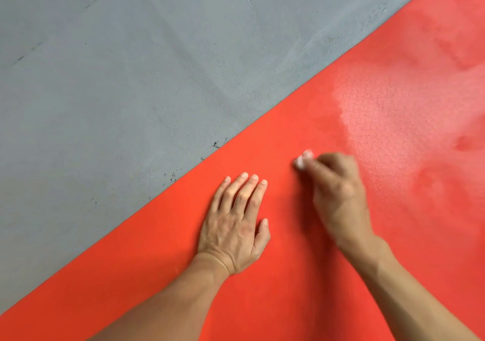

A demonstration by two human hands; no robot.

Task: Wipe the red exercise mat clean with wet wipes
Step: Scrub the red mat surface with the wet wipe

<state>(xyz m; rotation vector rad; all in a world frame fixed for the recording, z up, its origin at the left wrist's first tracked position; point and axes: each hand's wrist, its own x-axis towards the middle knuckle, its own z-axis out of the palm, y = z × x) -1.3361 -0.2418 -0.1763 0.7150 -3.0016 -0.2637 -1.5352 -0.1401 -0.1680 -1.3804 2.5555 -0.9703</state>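
left hand (237, 225) laid flat on red mat (288, 288) | right hand (338, 191) clenched on wet wipe (301, 160) beside it | risk: dry stretch nearer the floor (118, 78) edge could be missed; small wad may slip

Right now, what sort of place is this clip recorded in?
Probably a gym or workout room: a red foam exercise mat lies on a scuffed grey painted floor, partly shiny and wet, nothing else visible.

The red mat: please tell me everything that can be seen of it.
The red mat lies flat on a grey floor, its straight edge running diagonally. It looks like finely textured foam. Up right, a glossy, paler patch looks wet; the part near the hands is matte. The left hand rests flat on it, fingers straight. The right hand, blurred, holds a small white wipe against it. Its ends are out of view.
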